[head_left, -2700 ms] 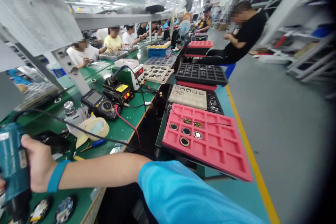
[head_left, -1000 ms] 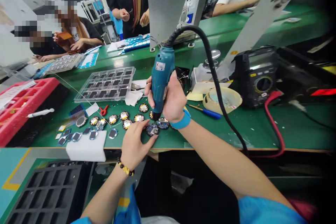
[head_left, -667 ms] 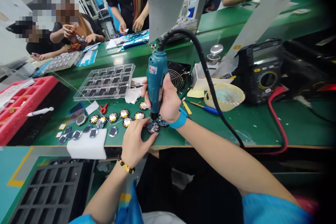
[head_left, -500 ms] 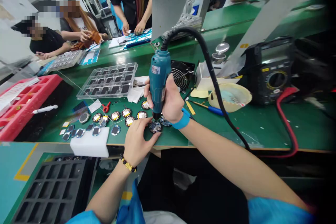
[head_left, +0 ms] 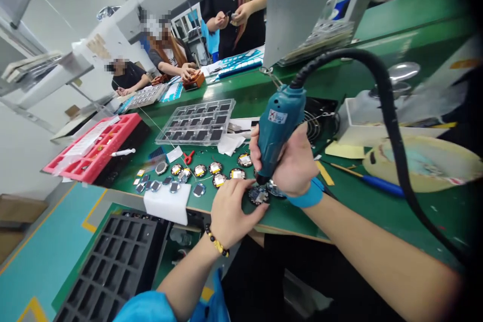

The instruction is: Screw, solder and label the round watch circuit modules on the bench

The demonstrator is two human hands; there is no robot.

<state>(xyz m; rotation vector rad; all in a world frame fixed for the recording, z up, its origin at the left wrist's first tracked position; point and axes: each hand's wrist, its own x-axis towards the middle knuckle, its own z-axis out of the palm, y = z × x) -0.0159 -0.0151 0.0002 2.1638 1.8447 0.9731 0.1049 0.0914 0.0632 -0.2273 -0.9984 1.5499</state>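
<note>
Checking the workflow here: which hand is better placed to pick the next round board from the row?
Left hand: it rests by the round board, nearest the row. The right hand grips the screwdriver.

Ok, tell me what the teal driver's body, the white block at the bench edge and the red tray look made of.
Teal driver: probably moulded plastic, smooth with a slight sheen, gripped by the right hand.
White block: likely foam, matte, with soft edges.
Red tray: seemingly foam or soft plastic, matte, with moulded square pockets.
</note>
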